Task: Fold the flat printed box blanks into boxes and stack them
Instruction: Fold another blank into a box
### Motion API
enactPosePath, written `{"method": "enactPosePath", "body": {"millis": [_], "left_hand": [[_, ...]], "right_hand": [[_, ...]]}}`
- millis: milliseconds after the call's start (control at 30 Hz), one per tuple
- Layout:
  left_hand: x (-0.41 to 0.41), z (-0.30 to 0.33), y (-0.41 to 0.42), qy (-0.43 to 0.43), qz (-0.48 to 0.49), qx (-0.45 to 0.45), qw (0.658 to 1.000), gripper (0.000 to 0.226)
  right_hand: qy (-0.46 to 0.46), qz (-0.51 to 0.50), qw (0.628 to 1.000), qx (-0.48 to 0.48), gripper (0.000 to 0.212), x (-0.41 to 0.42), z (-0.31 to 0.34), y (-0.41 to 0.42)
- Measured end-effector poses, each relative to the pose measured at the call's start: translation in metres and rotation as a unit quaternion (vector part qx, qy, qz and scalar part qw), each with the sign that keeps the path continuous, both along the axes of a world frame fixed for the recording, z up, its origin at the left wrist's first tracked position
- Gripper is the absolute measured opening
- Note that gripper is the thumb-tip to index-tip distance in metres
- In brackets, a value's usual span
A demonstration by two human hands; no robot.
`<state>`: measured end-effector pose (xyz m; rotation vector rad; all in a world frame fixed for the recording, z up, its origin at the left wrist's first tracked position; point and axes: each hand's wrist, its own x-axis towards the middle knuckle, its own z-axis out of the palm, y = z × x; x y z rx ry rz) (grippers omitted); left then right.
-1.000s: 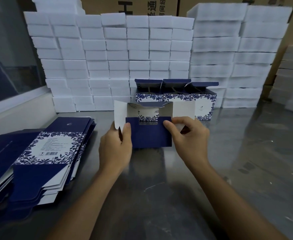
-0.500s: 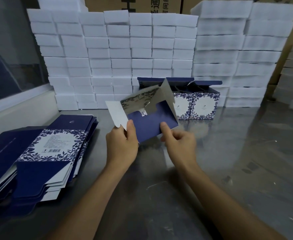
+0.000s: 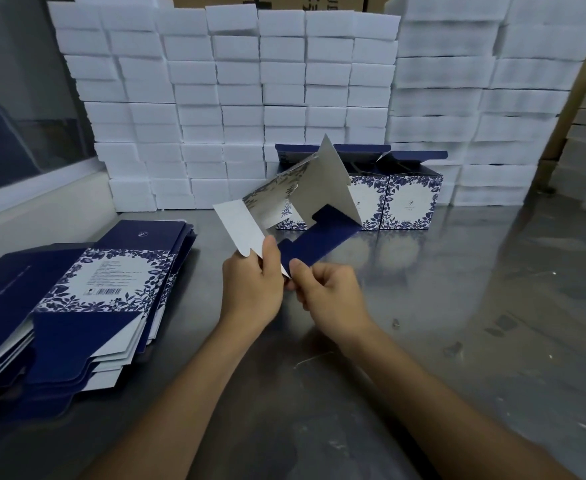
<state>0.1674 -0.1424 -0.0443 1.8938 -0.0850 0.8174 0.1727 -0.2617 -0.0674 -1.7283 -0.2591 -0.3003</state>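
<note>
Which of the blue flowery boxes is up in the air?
The half-folded box gripped by the left hand and right hand. The finished boxes stand on the table, and the flat ones lie stacked at the left.

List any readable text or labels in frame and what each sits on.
Nothing reads cleanly.
Top flat blank: barcode and small print, too blurred.
Cardboard cartons behind the foam: large characters cut off at the frame edge.
Folded boxes: small logo, illegible.

Half-folded box blank between left hand and right hand
</note>
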Motion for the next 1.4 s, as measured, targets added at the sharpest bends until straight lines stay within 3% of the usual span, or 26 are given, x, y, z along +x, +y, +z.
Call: {"method": "enactPosePath", "body": {"millis": [167,300,467,567,800,1100,1400], "left_hand": [[0.0,-0.001,0.0,0.001,-0.014,0.025,1.0,0.045],[0.003,-0.003,0.005,0.02,-0.018,0.006,1.0,0.051],[0.001,-0.002,0.001,0.028,-0.034,-0.003,0.999,0.058],[0.002,-0.002,0.002,0.041,-0.031,-0.013,0.999,0.061],[0.002,-0.004,0.001,0.049,-0.031,-0.007,0.998,0.052],[-0.004,0.002,0.005,0.03,-0.035,-0.021,0.999,0.063],[-0.005,0.004,0.008,0.003,-0.044,-0.089,0.995,0.056]], "right_hand": [[0.028,0.003,0.999,0.044,0.05,-0.001,0.002,-0.002],[0.033,-0.066,0.993,0.095,0.059,0.004,0.008,-0.012],[0.007,-0.089,0.995,0.04,0.058,0.008,0.008,-0.026],[0.014,-0.069,0.996,0.058,0.054,0.008,0.008,-0.025],[0.012,-0.077,0.996,0.03,0.049,0.008,0.01,-0.024],[0.011,-0.122,0.989,0.082,0.059,0.014,0.012,-0.035],[-0.004,-0.151,0.988,-0.036,0.052,0.013,0.011,-0.044]]}}
